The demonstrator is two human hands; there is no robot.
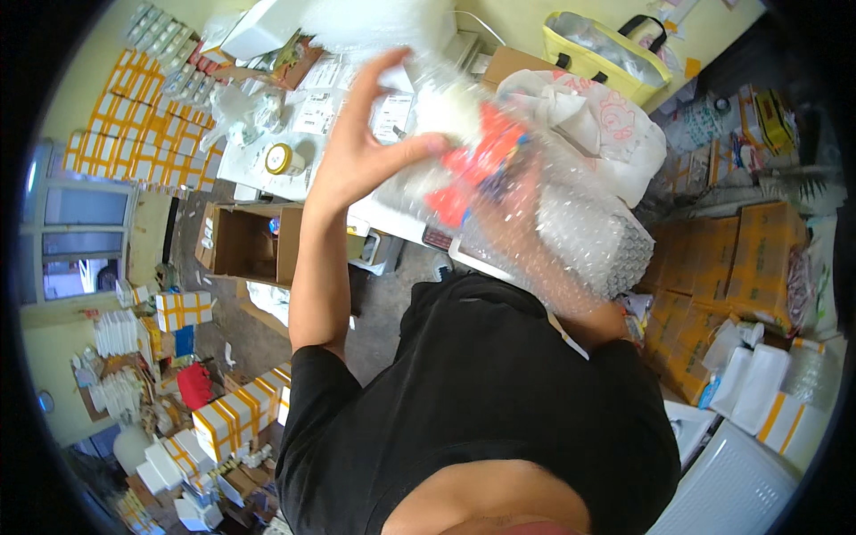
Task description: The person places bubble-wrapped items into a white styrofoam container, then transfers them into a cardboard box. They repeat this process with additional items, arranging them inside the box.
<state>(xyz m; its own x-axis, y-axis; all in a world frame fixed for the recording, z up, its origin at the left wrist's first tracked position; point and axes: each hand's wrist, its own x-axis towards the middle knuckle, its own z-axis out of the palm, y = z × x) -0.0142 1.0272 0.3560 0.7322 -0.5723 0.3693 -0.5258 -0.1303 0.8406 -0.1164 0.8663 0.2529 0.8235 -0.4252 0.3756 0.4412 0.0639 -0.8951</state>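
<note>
My left hand (364,144) is raised over the table, its fingers and thumb spread apart. Its thumb tip is at the edge of a blurred bundle of red plastic packaging (491,147) with blue patches and a pale part. Clear bubble wrap (582,221) spreads around this bundle and over my right forearm. Behind the film, my right hand (511,204) is at the bundle's lower right side and appears to hold it; motion blur and the wrap hide its fingers.
A jar with a yellow lid (284,159) stands on the white table (251,164) near printed sheets (317,107). A white plastic bag (595,127) and a yellow tote bag (605,57) lie behind. An open cardboard box (247,244) is at left; stacked cartons (729,267) stand at right.
</note>
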